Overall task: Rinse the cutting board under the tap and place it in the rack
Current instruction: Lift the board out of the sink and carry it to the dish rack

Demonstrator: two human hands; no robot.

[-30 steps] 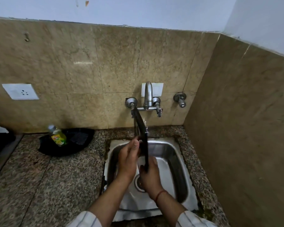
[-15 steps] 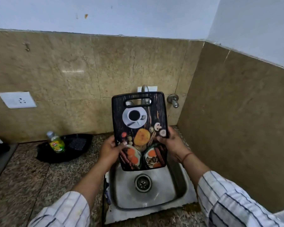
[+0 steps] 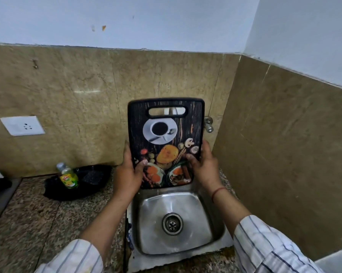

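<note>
A dark cutting board (image 3: 165,134) printed with a coffee cup and food pictures stands upright above the steel sink (image 3: 178,223), printed face toward me, handle slot at the top. My left hand (image 3: 129,172) grips its lower left edge. My right hand (image 3: 202,164) grips its lower right edge. The board hides most of the tap; a bit of the spout shows through the handle slot (image 3: 171,111). No rack is in view.
A wall valve (image 3: 208,124) sticks out right of the board. A yellow-green dish soap bottle (image 3: 67,176) stands in a black tray (image 3: 87,181) on the granite counter (image 3: 38,223) to the left. Tiled walls close the back and right. A wall socket (image 3: 22,125) sits far left.
The board was edge-on under the tap a second ago; both hands turned it face toward me and lifted it upright. In the last half second it barely moved.
</note>
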